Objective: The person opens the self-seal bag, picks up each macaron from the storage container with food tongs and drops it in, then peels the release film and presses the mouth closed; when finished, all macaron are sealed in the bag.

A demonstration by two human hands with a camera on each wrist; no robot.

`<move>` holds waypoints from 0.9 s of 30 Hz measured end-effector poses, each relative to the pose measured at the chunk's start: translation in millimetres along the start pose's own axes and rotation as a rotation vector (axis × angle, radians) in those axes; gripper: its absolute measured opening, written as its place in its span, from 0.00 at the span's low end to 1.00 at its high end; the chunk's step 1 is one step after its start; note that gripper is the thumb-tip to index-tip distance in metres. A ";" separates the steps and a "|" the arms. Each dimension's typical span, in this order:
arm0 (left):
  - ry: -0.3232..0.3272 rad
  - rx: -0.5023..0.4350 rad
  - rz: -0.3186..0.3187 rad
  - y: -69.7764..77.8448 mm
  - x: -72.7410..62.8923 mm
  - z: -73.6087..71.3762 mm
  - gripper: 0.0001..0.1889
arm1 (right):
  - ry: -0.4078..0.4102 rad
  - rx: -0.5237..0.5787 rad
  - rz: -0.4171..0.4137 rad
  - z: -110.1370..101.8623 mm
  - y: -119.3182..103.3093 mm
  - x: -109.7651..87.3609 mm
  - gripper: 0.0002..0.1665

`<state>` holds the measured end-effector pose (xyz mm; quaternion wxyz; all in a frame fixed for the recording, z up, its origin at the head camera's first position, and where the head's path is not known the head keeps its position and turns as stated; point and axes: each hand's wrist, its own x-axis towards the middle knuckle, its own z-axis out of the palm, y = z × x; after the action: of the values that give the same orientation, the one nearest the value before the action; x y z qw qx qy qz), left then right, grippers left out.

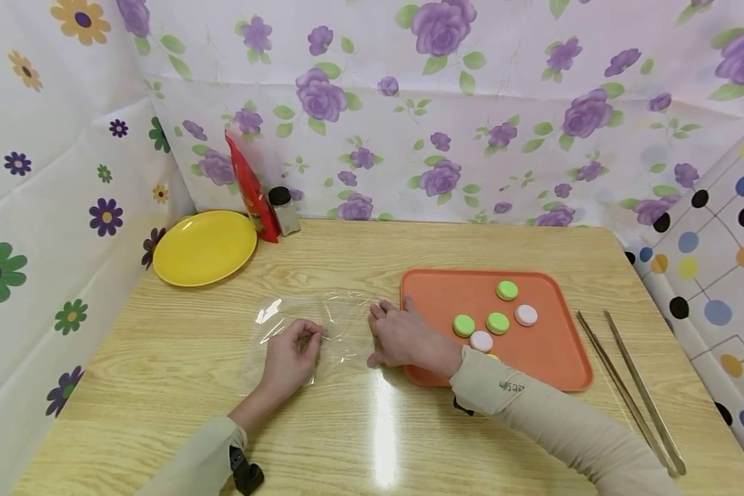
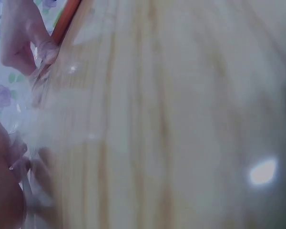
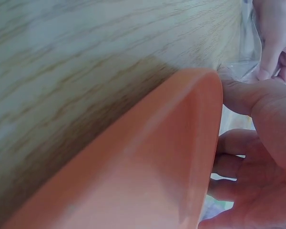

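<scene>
A clear, crinkled plastic bag [image 1: 341, 313] lies on the wooden table, glinting where light catches it. My left hand [image 1: 291, 355] pinches it near its middle between thumb and forefinger. The plastic is also visible at those fingertips along the left edge of the left wrist view. At the bag's right edge is my right hand [image 1: 399, 337], with thumb and fingers spread apart and fingertips against the plastic. In the right wrist view, that hand's fingers [image 3: 229, 162] show just beyond the rim of the orange tray [image 3: 148, 143].
On the tray sit several green, pink and yellow macarons [image 1: 497, 323]. Long metal tongs [image 1: 641, 393] lie to its right. At the back left are a yellow plate [image 1: 204, 248], a red packet [image 1: 252, 189] and a black-capped shaker jar [image 1: 284, 211]. Flowered cloth walls border the table.
</scene>
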<state>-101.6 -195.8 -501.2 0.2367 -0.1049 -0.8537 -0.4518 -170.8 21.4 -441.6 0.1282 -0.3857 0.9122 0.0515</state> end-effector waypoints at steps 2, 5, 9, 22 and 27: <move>0.032 0.039 0.008 1.6 0.5 0.6 0.09 | 0.002 -0.002 -0.001 -0.1 0.0 -0.2 0.50; 0.054 0.078 0.030 1.9 1.3 1.2 0.11 | 0.009 -0.002 -0.007 -0.3 -0.3 -0.6 0.49; 0.036 0.067 0.053 0.0 1.7 0.2 0.12 | 0.011 -0.001 -0.012 -1.0 -0.9 -1.7 0.50; -0.080 0.086 0.155 -14.7 2.3 -8.0 0.12 | 0.000 0.002 -0.009 1.3 0.4 -0.5 0.49; -0.067 0.035 0.096 -15.7 1.8 -8.6 0.14 | -0.006 0.017 -0.003 1.6 0.9 -1.4 0.50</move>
<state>-106.7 -211.9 -507.5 0.2311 -0.1565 -0.8631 -0.4210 -170.2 23.3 -442.7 0.1346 -0.3857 0.9117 0.0447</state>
